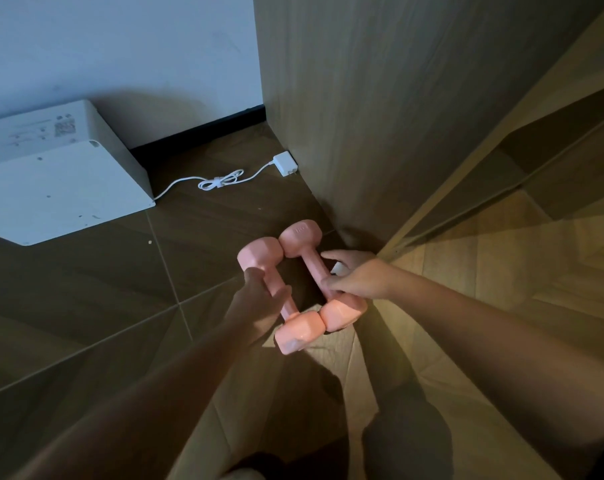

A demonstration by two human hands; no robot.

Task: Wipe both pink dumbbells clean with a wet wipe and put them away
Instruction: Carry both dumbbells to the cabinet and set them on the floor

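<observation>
Two pink dumbbells lie side by side on the dark floor beside a wooden cabinet. My left hand (259, 296) wraps the handle of the left dumbbell (297, 336). My right hand (356, 275) rests on the handle of the right dumbbell (300, 239), with fingers curled over it and a small white thing, perhaps a wipe (338, 268), tucked in the palm. The near heads of both dumbbells touch each other.
A tall wooden cabinet side (380, 116) stands right behind the dumbbells. A white box-shaped appliance (58, 174) sits at the left against the wall, its white cable and plug adapter (286, 162) lying on the floor. Lighter wood flooring (484, 265) spreads to the right.
</observation>
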